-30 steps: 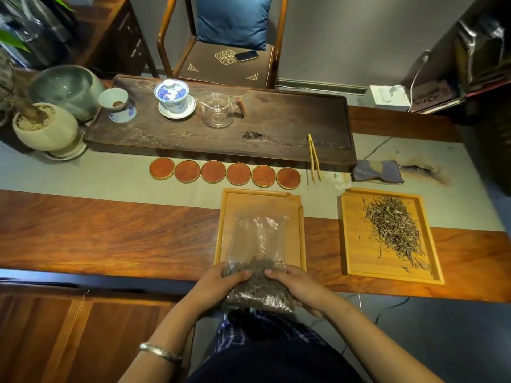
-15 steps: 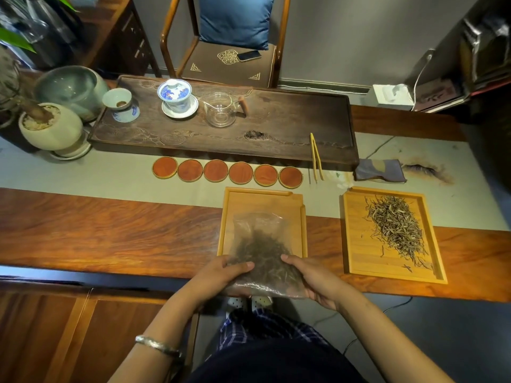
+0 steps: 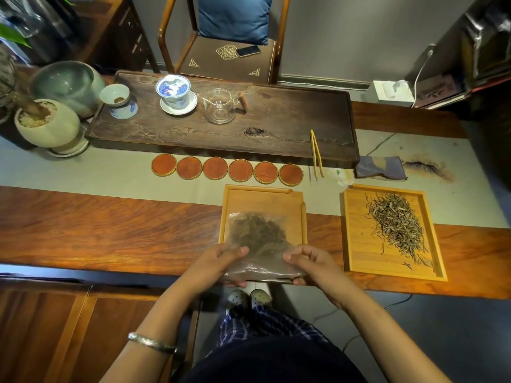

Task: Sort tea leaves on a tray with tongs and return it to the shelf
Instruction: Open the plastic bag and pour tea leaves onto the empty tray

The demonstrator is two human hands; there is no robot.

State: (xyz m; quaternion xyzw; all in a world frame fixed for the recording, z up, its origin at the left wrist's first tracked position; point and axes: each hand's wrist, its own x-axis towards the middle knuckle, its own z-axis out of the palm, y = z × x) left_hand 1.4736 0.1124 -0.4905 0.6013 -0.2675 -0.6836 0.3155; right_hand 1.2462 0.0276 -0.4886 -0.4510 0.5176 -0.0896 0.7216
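Note:
A clear plastic bag [image 3: 258, 239] of dark tea leaves lies tilted over the near end of a bamboo tray [image 3: 262, 197]. My left hand [image 3: 218, 265] grips the bag's near left corner and my right hand [image 3: 309, 265] grips its near right corner. The leaves have gathered in the bag's far half. A second bamboo tray [image 3: 356, 230] to the right holds a pile of pale loose tea leaves [image 3: 395, 222]. Bamboo tongs [image 3: 316, 154] lie untouched on the right end of the dark tea tray [image 3: 290, 134].
Several round red coasters [image 3: 226, 168] line up behind the bamboo trays. The dark tea tray carries a lidded blue-white cup [image 3: 174, 92], a glass pitcher [image 3: 219, 106] and a small cup [image 3: 116, 99]. A potted plant [image 3: 47, 123] stands left; a folded cloth [image 3: 380, 167] lies right.
Both hands lifted the bag from my lap up onto the near end of the tray and tipped it, so the leaves slid from the near end toward the far end.

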